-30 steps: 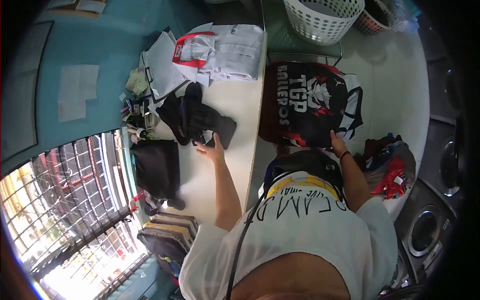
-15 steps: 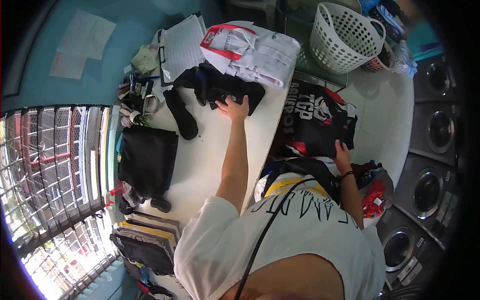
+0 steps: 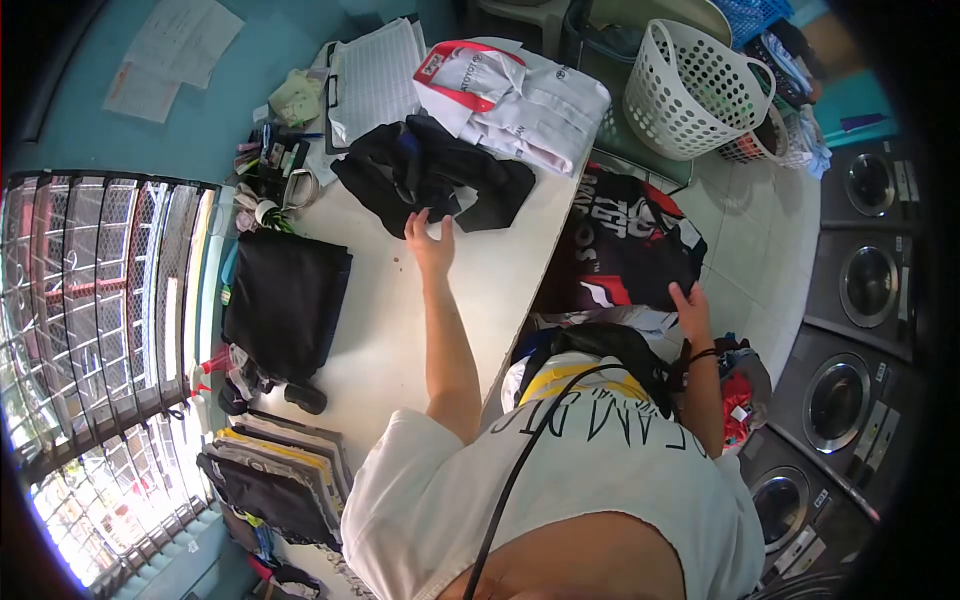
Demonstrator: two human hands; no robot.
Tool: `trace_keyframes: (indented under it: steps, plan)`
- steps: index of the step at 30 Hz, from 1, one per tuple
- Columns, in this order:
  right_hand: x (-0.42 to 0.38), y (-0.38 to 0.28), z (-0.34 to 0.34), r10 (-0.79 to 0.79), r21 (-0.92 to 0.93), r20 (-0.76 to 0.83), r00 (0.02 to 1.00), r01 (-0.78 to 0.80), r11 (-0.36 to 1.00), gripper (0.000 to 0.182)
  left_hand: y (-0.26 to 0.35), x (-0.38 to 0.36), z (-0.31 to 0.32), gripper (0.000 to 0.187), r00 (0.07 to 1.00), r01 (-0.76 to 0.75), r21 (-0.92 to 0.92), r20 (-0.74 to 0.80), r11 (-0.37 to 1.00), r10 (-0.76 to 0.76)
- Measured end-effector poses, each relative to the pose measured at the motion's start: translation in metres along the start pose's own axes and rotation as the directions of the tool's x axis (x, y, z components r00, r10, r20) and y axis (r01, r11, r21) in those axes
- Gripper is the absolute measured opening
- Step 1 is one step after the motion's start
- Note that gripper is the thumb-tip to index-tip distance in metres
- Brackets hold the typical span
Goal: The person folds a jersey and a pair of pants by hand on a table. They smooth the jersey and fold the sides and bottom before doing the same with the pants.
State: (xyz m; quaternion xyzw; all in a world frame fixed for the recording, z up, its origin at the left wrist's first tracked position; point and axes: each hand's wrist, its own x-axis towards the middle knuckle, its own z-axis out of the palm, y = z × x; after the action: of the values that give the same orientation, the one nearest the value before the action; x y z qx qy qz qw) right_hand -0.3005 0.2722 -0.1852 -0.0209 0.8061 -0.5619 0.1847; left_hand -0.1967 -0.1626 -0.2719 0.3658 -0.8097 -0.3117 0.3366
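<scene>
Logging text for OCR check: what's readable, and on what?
"TOYOTA": folded white garment
"AM D": worn white shirt, partial
"OS": black-and-red fabric, word's end; larger letters distorted
Too small or blurred: wall papers, clipboard sheet, washer labels

A long white table [image 3: 375, 350] with a smooth top; at its far end a folded white shirt with red trim [image 3: 545, 105] lies beside a clipboard [image 3: 370, 90] holding papers; just nearer, a loose black heap of cloth [image 3: 430, 165] sits crumpled; along the window side, small desk items [image 3: 285, 155] crowd together, then comes a folded black garment [image 3: 285, 300]; a small dark bundle [image 3: 305, 398] lies just beside it; nearer still, a stack of folded clothes [image 3: 285, 465] shows yellow among greys; reddish specks [image 3: 397, 263] dot the bare tabletop
</scene>
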Motion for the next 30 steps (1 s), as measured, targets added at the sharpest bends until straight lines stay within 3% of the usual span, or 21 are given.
trace_keyframes:
  steps: [2,3,4,5,6,8,10,12,13,14,16,17,19,20,21,22,23,24,26,28,30]
  plan:
    - [0.001,-0.02,-0.016,-0.056,0.019,-0.039,0.998,0.056,0.998,0.033,0.018,-0.011,0.008,0.03,0.985,-0.164,-0.07,-0.062,0.984,0.16]
    - [0.001,-0.033,-0.026,-0.102,0.04,-0.077,0.992,0.105,0.994,0.033,0.048,-0.016,0.002,0.025,0.985,-0.161,-0.204,0.021,0.966,0.169]
    - [-0.003,-0.058,-0.033,-0.151,0.06,-0.107,0.983,0.158,0.986,0.033,0.076,-0.028,-0.001,0.028,0.981,-0.032,-0.259,0.177,0.965,0.08]
    - [-0.009,-0.083,-0.039,-0.199,0.079,-0.136,0.97,0.211,0.974,0.033,0.097,-0.041,0.001,0.028,0.951,-0.136,-0.323,0.221,0.937,0.215]
    - [-0.013,-0.096,-0.05,-0.21,0.078,-0.131,0.969,0.222,0.972,0.033,0.125,-0.057,-0.002,0.031,0.899,-0.047,-0.393,0.384,0.918,0.21]
    - [-0.022,-0.114,-0.072,-0.169,0.314,-0.335,0.927,0.279,0.907,0.032,0.172,-0.097,-0.004,0.043,0.669,0.092,-0.503,0.671,0.859,0.321]
    - [-0.035,-0.135,-0.095,-0.379,0.565,-0.259,0.888,0.458,0.686,0.03,0.207,-0.142,0.003,0.06,0.418,0.011,-0.543,0.766,0.84,0.489]
    - [-0.047,-0.151,-0.117,-0.62,0.696,-0.09,0.779,0.495,0.52,0.033,0.252,-0.183,-0.002,0.082,0.27,-0.307,-0.201,0.919,0.93,0.288]
    - [-0.054,-0.156,-0.126,-0.695,0.697,-0.076,0.715,0.536,0.476,0.038,0.264,-0.193,0.003,0.09,0.197,-0.249,-0.153,0.959,0.956,0.205]
    - [-0.06,-0.16,-0.135,-0.761,0.701,-0.061,0.646,0.57,0.429,0.043,0.271,-0.209,0.011,0.09,0.219,-0.248,-0.147,0.954,0.957,0.204]
    - [-0.063,-0.162,-0.156,-0.827,0.648,-0.074,0.557,0.658,0.384,0.055,0.262,-0.248,0.045,0.08,0.519,-0.059,-0.082,0.849,0.995,0.101]
    - [-0.066,-0.162,-0.165,-0.874,0.581,-0.098,0.477,0.74,0.339,0.068,0.242,-0.269,0.072,0.074,0.663,0.036,-0.31,0.718,0.95,0.21]
    - [-0.079,-0.191,-0.179,-0.887,0.331,-0.067,0.457,0.849,0.413,0.086,0.24,-0.269,0.074,0.063,0.81,-0.015,-0.378,0.538,0.926,0.233]
    - [-0.085,-0.207,-0.183,-0.864,0.347,-0.058,0.5,0.822,0.453,0.09,0.258,-0.249,0.055,0.048,0.795,0.019,-0.374,0.569,0.927,0.213]
    - [-0.088,-0.219,-0.191,-0.879,0.348,-0.016,0.477,0.826,0.442,0.085,0.262,-0.245,0.05,0.028,0.866,0.121,-0.453,0.483,0.883,0.129]
    - [-0.089,-0.224,-0.202,-0.853,0.408,0.021,0.522,0.774,0.484,0.077,0.253,-0.239,0.054,0.016,0.902,-0.07,-0.373,0.373,0.925,0.219]
    - [-0.088,-0.232,-0.212,-0.822,0.414,0.055,0.567,0.736,0.535,0.071,0.263,-0.232,0.042,0.011,0.937,-0.138,-0.368,0.253,0.919,0.242]
    - [-0.088,-0.239,-0.219,-0.81,0.508,0.057,0.583,0.682,0.526,0.065,0.265,-0.225,0.033,0.011,0.938,0.02,-0.303,0.335,0.953,0.087]
    - [-0.078,-0.244,-0.236,-0.784,0.576,0.071,0.616,0.617,0.536,0.057,0.23,-0.213,0.033,0.011,0.981,0.09,-0.425,0.194,0.901,-0.006]
    - [-0.065,-0.247,-0.255,-0.749,0.537,0.08,0.657,0.605,0.588,0.051,0.263,-0.203,-0.019,0.011,1.0,-0.016,-0.332,-0.013,0.943,0.013]
    - [-0.057,-0.245,-0.268,-0.705,0.502,0.107,0.701,0.574,0.647,0.046,0.269,-0.197,-0.063,0.013,0.994,-0.003,-0.181,-0.106,0.984,-0.017]
